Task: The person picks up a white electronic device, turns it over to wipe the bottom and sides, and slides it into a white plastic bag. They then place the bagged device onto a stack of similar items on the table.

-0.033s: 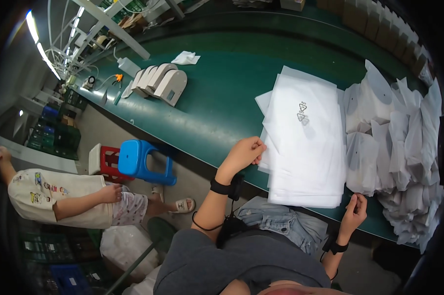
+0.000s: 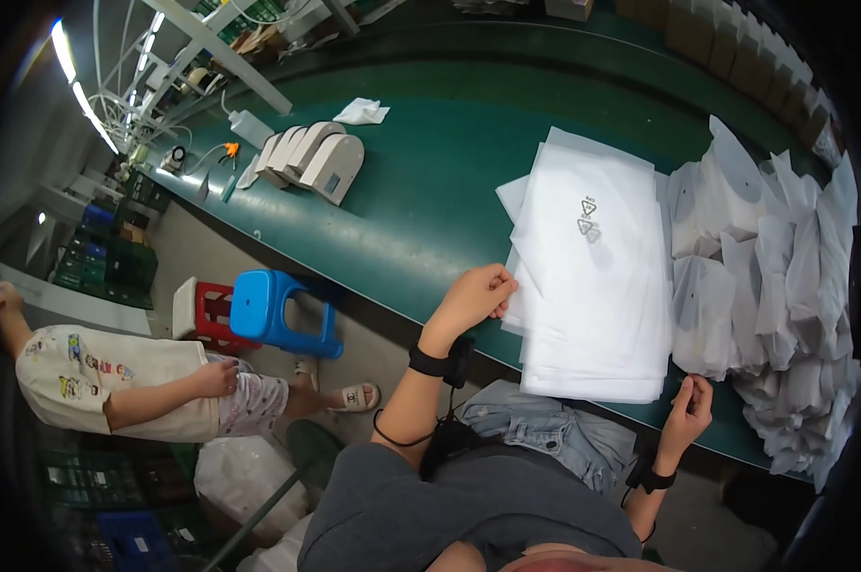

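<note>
Right of centre in the frame, the bags (image 2: 594,296) lie stacked on the desk (image 2: 430,219), my curled left grip (image 2: 476,294) at one edge, my curled right grip (image 2: 689,408) near a lower corner, whether pinching I cannot tell, so I'd handle edges lightly, as thin layers probably slide.

Head-worn fisheye view, facing down, near the green table (image 2: 421,191)
</note>
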Demonstrator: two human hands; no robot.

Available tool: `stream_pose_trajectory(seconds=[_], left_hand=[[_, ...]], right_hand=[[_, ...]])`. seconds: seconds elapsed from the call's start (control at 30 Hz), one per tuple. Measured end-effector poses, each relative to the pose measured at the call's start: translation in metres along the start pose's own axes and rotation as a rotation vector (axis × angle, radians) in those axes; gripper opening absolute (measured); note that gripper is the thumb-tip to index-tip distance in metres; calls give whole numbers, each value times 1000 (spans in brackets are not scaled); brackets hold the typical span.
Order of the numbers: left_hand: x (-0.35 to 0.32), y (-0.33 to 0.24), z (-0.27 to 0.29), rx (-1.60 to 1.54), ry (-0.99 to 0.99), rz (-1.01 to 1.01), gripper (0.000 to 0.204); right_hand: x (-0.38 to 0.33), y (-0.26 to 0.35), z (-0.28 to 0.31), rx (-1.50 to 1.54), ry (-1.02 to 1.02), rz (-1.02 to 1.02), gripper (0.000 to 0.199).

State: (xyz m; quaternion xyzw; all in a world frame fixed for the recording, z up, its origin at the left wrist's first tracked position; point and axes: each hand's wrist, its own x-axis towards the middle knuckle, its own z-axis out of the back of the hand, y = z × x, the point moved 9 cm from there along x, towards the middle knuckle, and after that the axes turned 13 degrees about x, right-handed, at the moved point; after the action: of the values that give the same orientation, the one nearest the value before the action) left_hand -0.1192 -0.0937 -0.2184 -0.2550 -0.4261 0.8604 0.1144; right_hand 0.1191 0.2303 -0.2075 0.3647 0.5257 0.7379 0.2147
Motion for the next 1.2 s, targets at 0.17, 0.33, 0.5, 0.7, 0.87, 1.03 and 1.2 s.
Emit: stream_pose_trajectory(seconds=[0.17, 0.33, 0.5, 0.7, 0.87, 1.03, 1.2], left_hand=[[-2, -6, 1, 33, -12, -21, 18], [0, -4, 3, 34, -65, -45, 19], [-1, -5, 4, 82, -73, -49, 19], [-2, -7, 1, 79, -41, -26, 20], [-1, -7, 2, 104, -48, -23, 21], [0, -5, 2, 90, -56, -18, 22], [-1, -5, 2, 81, -55, -4, 22]], right_hand=[[-1, 0, 3, -9, 3, 12, 15], [-1, -1, 1, 7, 3, -1, 17], [0, 1, 0, 23, -13, 2, 14], [-1, 1, 2, 18, -11, 4, 15], [0, 2, 2, 26, -8, 5, 15], [0, 0, 2, 24, 5, 12, 15], [-1, -2, 4, 48, 34, 27, 17]])
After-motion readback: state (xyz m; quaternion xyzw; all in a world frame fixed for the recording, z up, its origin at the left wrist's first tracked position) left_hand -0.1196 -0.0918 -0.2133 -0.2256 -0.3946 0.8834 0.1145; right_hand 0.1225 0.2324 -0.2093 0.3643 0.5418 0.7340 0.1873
